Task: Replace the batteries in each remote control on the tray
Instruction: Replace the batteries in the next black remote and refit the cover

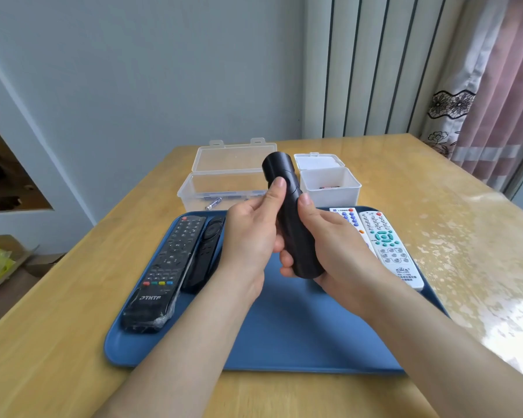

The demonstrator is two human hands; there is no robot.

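Wooden table (pixel 405 182) bearing a blue tray (pixel 299 333), with a black remote (pixel 293 224) held above the tray.
The remote shows a smooth, matte, rounded, buttonless face and tilts away; left hand (pixel 248 233) and right hand (pixel 329 239) curl round its lower half, thumbs pressing that face.

A home room; floral curtain (pixel 453 116), wooden table (pixel 405 182), wall radiator (pixel 375 64).
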